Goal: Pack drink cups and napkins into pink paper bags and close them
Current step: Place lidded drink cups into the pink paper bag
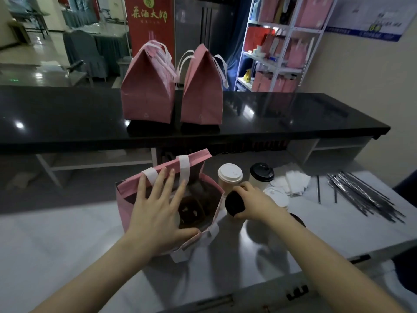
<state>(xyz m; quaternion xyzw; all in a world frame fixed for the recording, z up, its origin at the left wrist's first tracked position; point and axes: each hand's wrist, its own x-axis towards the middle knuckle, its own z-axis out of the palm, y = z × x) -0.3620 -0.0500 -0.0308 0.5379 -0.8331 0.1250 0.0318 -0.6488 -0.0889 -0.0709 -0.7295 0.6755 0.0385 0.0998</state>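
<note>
An open pink paper bag (126, 206) with white handles stands on the steel worktop in front of me. A dark cup carrier shows inside it. My left hand (155, 208) lies spread over the bag's mouth, thumb on the near rim. My right hand (252, 204) grips a black-lidded cup (234, 204) just right of the bag. Behind it stand a white-lidded cup (229, 175) and another black-lidded cup (261, 173). A third white-lidded cup (278, 196) is partly hidden by my right wrist. White napkins (293, 180) lie further right.
Two closed pink bags (147, 86) (202, 91) stand on the raised black counter (293, 114) beyond. Wrapped straws (361, 195) are fanned out at the worktop's right. A white shelf (284, 46) with pink and red bags stands at the back right.
</note>
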